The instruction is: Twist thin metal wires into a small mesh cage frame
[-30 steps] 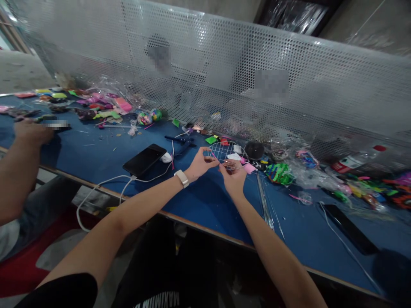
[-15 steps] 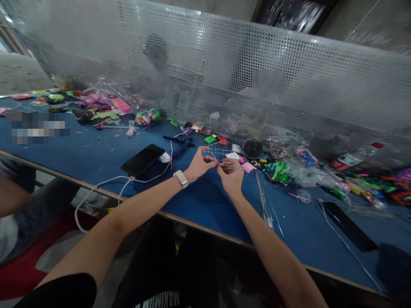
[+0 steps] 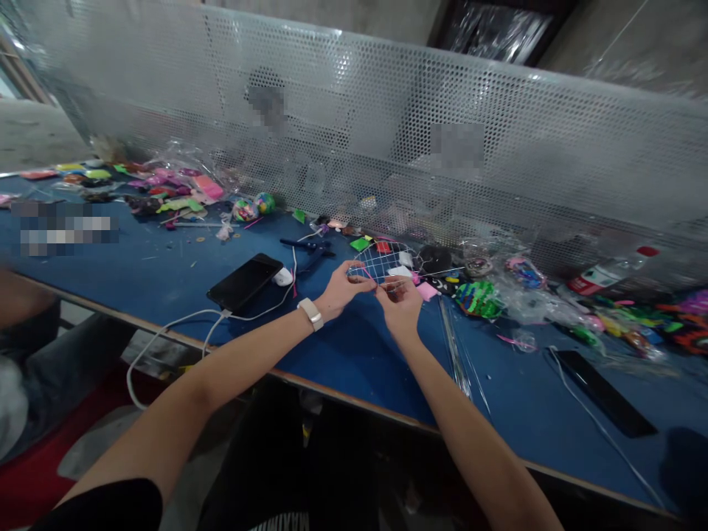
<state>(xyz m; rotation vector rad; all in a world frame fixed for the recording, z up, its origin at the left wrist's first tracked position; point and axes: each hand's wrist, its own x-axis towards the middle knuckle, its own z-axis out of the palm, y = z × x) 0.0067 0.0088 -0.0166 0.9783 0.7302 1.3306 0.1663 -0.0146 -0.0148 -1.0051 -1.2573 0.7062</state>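
Observation:
A thin wire grid with a curved outline is held above the blue table at the centre. My left hand is closed on its near left edge, thumb and fingers pinched together. Close beside it, my right hand is closed on the near edge too, its fingertips almost touching the left ones. A pink strip lies along the grid by my left fingers. One straight wire sticks out to the right beyond my right hand. The exact contact at the fingertips is too small to make out.
On the blue table are a black phone with a white cable, dark pliers, loose straight wires, another black phone and a bottle. Colourful pieces line a perforated metal screen. A person's leg is at left.
The wire grid has tilted and shows more of its mesh, with a straight wire now reaching out to the right. Both hands have stayed nearly in place.

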